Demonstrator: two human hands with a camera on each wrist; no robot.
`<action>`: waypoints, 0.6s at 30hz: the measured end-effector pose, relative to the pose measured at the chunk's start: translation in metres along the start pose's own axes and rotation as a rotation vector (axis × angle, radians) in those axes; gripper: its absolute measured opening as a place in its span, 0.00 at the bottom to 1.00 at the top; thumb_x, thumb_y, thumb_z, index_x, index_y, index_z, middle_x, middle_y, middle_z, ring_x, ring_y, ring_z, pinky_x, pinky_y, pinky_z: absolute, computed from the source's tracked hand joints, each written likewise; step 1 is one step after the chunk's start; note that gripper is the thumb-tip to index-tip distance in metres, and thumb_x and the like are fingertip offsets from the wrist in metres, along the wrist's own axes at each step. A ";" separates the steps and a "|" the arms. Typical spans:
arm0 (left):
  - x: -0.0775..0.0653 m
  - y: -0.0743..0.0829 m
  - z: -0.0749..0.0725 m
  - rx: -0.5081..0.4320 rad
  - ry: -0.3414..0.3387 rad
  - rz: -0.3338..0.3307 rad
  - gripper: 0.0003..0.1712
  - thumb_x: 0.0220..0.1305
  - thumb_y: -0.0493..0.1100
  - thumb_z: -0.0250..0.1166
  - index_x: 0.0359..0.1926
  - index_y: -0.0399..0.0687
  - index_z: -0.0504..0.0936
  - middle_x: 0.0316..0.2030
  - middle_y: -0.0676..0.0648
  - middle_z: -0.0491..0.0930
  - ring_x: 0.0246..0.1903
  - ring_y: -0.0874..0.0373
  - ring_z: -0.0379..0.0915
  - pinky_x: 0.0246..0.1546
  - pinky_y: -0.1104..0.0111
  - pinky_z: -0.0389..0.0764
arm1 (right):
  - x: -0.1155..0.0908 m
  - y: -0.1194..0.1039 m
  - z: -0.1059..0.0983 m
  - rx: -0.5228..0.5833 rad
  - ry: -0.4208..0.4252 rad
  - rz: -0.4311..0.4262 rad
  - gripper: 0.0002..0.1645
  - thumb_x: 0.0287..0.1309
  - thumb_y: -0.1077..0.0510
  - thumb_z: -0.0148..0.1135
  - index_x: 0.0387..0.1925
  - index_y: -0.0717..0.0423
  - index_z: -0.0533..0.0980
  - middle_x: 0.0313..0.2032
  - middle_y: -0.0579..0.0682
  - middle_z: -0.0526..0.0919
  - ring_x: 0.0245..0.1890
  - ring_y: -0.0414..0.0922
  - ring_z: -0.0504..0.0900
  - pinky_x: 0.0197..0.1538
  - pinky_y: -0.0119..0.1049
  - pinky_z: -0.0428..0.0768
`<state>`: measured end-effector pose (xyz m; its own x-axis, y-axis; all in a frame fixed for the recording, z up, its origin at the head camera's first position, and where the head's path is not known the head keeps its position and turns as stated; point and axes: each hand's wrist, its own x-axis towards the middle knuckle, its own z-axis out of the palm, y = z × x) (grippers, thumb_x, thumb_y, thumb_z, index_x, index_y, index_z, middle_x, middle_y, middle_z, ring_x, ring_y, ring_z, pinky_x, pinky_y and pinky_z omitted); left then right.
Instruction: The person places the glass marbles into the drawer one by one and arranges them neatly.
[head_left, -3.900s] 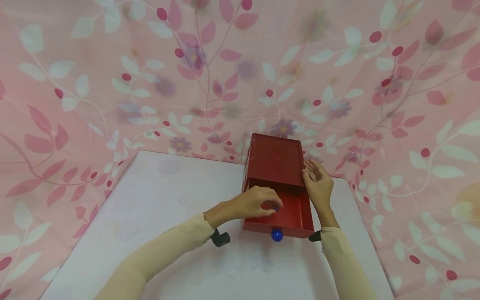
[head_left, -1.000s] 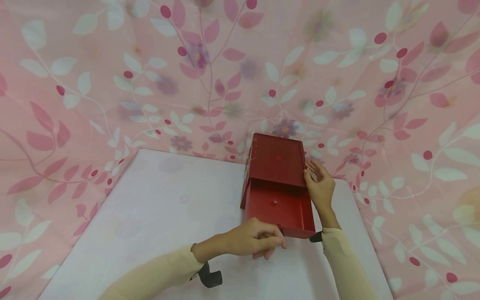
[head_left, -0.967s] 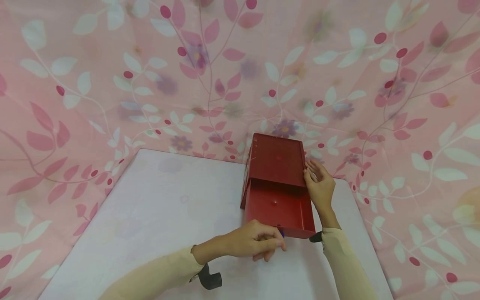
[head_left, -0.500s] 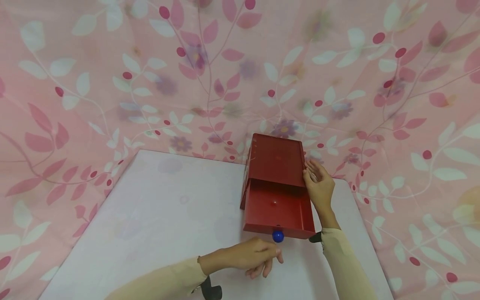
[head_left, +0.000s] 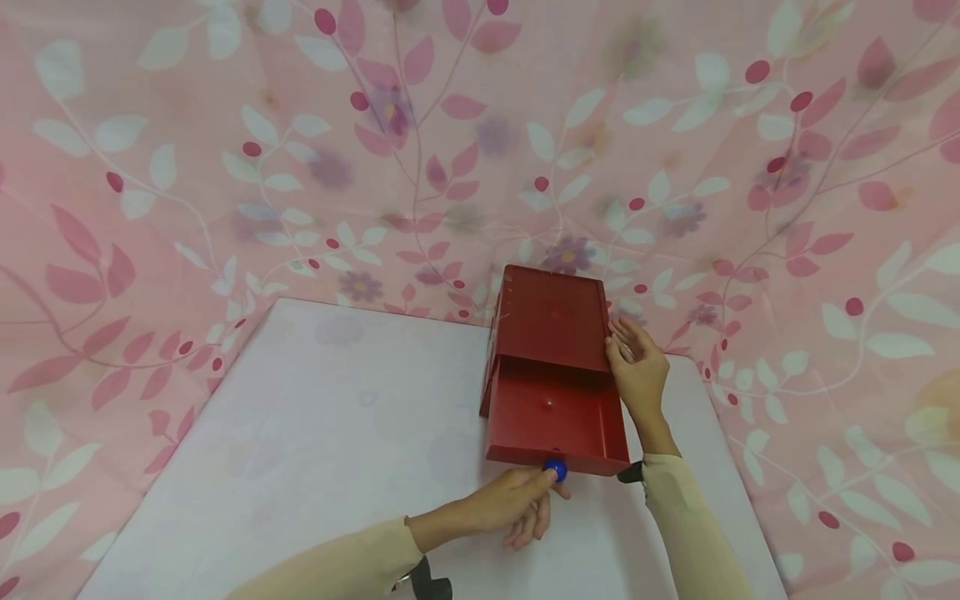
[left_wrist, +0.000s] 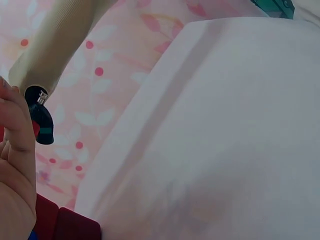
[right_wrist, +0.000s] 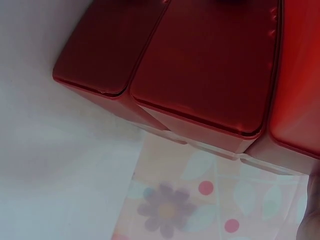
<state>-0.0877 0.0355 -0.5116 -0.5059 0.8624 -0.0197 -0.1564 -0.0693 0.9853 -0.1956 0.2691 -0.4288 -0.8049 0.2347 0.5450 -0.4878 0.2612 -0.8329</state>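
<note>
A red drawer cabinet stands at the back of the white table, its drawer pulled out toward me. No loose thing shows inside the drawer. On its front is a round blue knob. My left hand pinches this knob, thumb on it and forefinger just below; the other fingers are loosely curled. In the left wrist view, that hand fills the left edge. My right hand rests against the cabinet's right side, fingers relaxed. Most of it is outside the right wrist view.
The white table ends against a pink floral cloth behind the cabinet. Dark curved wrist mounts stick out near both sleeves. A green object shows at the top of the left wrist view.
Earlier my left hand was inside the drawer with a small dark blue thing at its fingers. It came out to the knob, dropped below it, and is now back on it. The right hand stayed put.
</note>
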 end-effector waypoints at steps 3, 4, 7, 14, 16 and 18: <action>0.002 0.000 0.000 -0.046 0.008 0.015 0.31 0.78 0.57 0.36 0.55 0.36 0.73 0.20 0.49 0.75 0.10 0.62 0.69 0.09 0.73 0.69 | 0.001 0.001 0.000 -0.009 -0.003 0.002 0.25 0.54 0.78 0.60 0.56 0.75 0.72 0.51 0.74 0.77 0.53 0.70 0.75 0.54 0.39 0.78; 0.002 0.000 0.000 -0.057 0.013 0.012 0.31 0.78 0.58 0.37 0.55 0.36 0.73 0.20 0.49 0.75 0.10 0.62 0.69 0.09 0.73 0.69 | 0.001 0.001 -0.001 -0.011 -0.002 0.004 0.25 0.54 0.78 0.61 0.56 0.75 0.73 0.51 0.74 0.77 0.53 0.69 0.75 0.53 0.39 0.78; 0.003 0.000 0.000 -0.069 0.031 0.012 0.30 0.78 0.58 0.38 0.52 0.36 0.74 0.19 0.48 0.75 0.10 0.62 0.69 0.09 0.74 0.69 | 0.001 0.002 -0.002 -0.020 0.000 0.007 0.25 0.54 0.77 0.61 0.55 0.75 0.73 0.51 0.74 0.77 0.53 0.68 0.76 0.53 0.38 0.78; 0.007 0.002 0.000 -0.044 0.042 0.024 0.31 0.78 0.58 0.39 0.48 0.35 0.75 0.19 0.48 0.74 0.11 0.63 0.68 0.09 0.75 0.67 | 0.003 0.002 -0.004 -0.027 -0.014 0.016 0.25 0.53 0.77 0.61 0.55 0.75 0.73 0.51 0.73 0.77 0.53 0.68 0.76 0.53 0.38 0.78; 0.008 0.003 -0.001 -0.025 0.048 0.031 0.32 0.78 0.58 0.38 0.47 0.34 0.75 0.19 0.49 0.74 0.11 0.63 0.68 0.09 0.75 0.65 | 0.003 0.001 -0.004 -0.021 -0.022 0.019 0.25 0.53 0.77 0.62 0.55 0.75 0.73 0.51 0.73 0.77 0.53 0.68 0.75 0.54 0.39 0.78; 0.009 0.005 -0.003 -0.015 0.055 0.039 0.33 0.78 0.58 0.38 0.47 0.32 0.75 0.19 0.50 0.74 0.11 0.63 0.68 0.09 0.75 0.64 | 0.004 0.001 -0.004 -0.015 -0.028 0.019 0.25 0.53 0.78 0.61 0.55 0.75 0.73 0.51 0.74 0.77 0.54 0.69 0.75 0.54 0.40 0.78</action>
<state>-0.0957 0.0414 -0.5078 -0.5580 0.8298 0.0090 -0.1481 -0.1103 0.9828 -0.1974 0.2736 -0.4270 -0.8233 0.2134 0.5259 -0.4672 0.2713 -0.8415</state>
